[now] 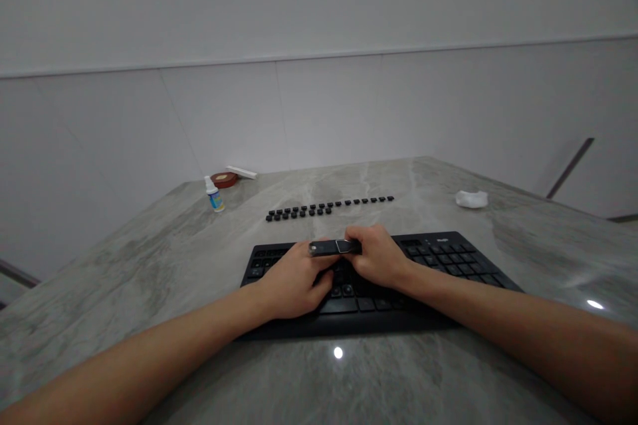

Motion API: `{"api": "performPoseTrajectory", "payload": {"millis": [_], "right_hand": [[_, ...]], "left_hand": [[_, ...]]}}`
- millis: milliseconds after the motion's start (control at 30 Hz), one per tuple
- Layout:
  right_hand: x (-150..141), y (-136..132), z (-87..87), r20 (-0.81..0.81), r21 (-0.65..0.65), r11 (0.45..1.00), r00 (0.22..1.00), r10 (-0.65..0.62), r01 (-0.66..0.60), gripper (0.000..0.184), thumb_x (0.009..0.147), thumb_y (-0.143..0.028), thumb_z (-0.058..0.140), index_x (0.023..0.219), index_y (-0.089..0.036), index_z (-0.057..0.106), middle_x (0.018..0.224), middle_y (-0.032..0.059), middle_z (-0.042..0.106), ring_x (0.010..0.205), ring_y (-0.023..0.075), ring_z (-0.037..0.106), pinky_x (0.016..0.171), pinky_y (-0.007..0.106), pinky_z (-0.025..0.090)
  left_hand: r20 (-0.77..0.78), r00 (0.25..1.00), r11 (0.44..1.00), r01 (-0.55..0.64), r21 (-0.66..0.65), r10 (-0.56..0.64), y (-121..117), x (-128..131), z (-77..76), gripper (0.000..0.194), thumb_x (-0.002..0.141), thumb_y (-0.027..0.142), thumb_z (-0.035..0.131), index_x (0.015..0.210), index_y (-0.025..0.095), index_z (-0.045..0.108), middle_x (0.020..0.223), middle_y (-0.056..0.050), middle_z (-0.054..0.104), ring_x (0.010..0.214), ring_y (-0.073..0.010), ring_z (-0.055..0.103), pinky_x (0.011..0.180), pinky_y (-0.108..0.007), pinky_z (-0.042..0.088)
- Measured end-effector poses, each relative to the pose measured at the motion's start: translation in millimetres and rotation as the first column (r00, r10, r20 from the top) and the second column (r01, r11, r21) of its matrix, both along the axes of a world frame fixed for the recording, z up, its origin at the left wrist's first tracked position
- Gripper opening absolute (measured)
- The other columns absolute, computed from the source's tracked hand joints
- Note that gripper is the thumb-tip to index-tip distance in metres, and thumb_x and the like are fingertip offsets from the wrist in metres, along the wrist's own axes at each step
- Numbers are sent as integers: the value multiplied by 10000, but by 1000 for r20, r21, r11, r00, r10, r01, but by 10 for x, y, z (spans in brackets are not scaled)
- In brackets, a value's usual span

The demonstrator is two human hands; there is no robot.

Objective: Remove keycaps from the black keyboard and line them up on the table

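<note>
A black computer keyboard lies flat on the marbled table before me, with some bare key sockets near its middle. My right hand is closed round one end of a slim black clipper-like tool with a metal band. The tool points left, over the fingers of my left hand. My left hand rests on the left half of the keyboard, thumb and forefinger apart; its other fingertips are hidden. Beyond the keyboard, loose black keycaps stand in two rows, the back row reaching further right.
A small spray bottle stands at the back left of the table. Behind it are a round reddish-brown case and a white strip. A crumpled white item lies at the right. A pale wall rises behind the table.
</note>
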State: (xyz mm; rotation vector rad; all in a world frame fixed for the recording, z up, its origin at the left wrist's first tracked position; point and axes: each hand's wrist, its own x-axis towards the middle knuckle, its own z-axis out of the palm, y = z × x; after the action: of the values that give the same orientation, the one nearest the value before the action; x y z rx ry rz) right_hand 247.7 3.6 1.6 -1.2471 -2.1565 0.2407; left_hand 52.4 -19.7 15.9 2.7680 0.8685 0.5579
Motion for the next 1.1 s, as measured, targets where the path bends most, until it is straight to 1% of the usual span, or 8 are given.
{"api": "performPoseTrajectory", "payload": {"millis": [200, 567, 633, 733, 800, 900, 1000, 1100], "right_hand": [[-1, -5, -24, 11, 18, 1000, 1000, 5, -5, 69, 643, -110, 537, 614, -170, 554, 529, 6, 566, 514, 127, 493, 526, 234, 300], [-14, -38, -5, -14, 41, 999, 1000, 23, -22, 88, 591, -83, 526, 600, -168, 548, 496, -11, 526, 478, 111, 450, 502, 222, 274], [21, -9, 9, -56, 55, 998, 998, -16, 19, 93, 601, -103, 537, 550, -171, 499, 477, -20, 485, 475, 106, 424, 496, 223, 263], [100, 61, 41, -128, 66, 988, 983, -133, 142, 202, 634, -161, 565, 493, -177, 422, 471, -23, 439, 485, 104, 398, 494, 228, 250], [140, 102, 54, -138, 39, 985, 977, -162, 169, 223, 644, -186, 579, 489, -177, 419, 475, -26, 432, 490, 105, 396, 498, 229, 251], [155, 127, 45, -126, -2, 995, 987, -104, 105, 214, 647, -188, 579, 496, -175, 428, 479, -28, 440, 497, 105, 402, 503, 227, 256], [141, 118, 27, -128, 10, 1000, 991, -26, 28, 167, 638, -152, 558, 516, -172, 446, 486, -30, 449, 507, 104, 413, 515, 224, 265], [135, 100, 25, -140, 23, 1000, 990, 0, 3, 151, 632, -136, 550, 528, -171, 448, 487, -33, 442, 502, 100, 408, 518, 223, 265]], "left_hand": [[-3, 1000, 999, 22, 24, -22, 7, -1, 5, 355, 847, 103, 481, 1176, 197, 577, 1184, -83, 600, 1117, -246, 557, 996, -428, 436], [-33, 999, 998, 18, 68, -15, 22, -24, -31, 445, 872, 136, 457, 1306, 221, 504, 1285, -78, 572, 1169, -236, 545, 1044, -438, 404], [-46, 999, 999, 22, 50, -20, 27, -27, -39, 480, 869, 135, 454, 1342, 218, 471, 1340, -73, 546, 1238, -239, 501, 1076, -453, 369], [-78, 997, 1000, -7, 19, 9, 30, -31, -55, 504, 873, 149, 443, 1376, 179, 432, 1395, -85, 502, 1317, -249, 427, 1105, -483, 329], [-89, 995, 999, -37, 11, 37, 26, -30, -60, 494, 880, 163, 435, 1374, 161, 435, 1394, -95, 502, 1328, -255, 415, 1105, -495, 326], [-70, 996, 999, -48, 13, 49, 12, -21, -51, 476, 877, 170, 448, 1353, 165, 456, 1368, -96, 528, 1306, -256, 441, 1096, -490, 340], [-7, 999, 999, -52, 11, 52, -1, -10, -34, 436, 857, 158, 477, 1292, 152, 499, 1306, -108, 573, 1221, -245, 520, 1058, -457, 394], [78, 995, 998, -59, -5, 59, -1, -9, -36, 405, 832, 135, 501, 1236, 157, 516, 1252, -98, 599, 1137, -230, 568, 1007, -419, 445]]}}
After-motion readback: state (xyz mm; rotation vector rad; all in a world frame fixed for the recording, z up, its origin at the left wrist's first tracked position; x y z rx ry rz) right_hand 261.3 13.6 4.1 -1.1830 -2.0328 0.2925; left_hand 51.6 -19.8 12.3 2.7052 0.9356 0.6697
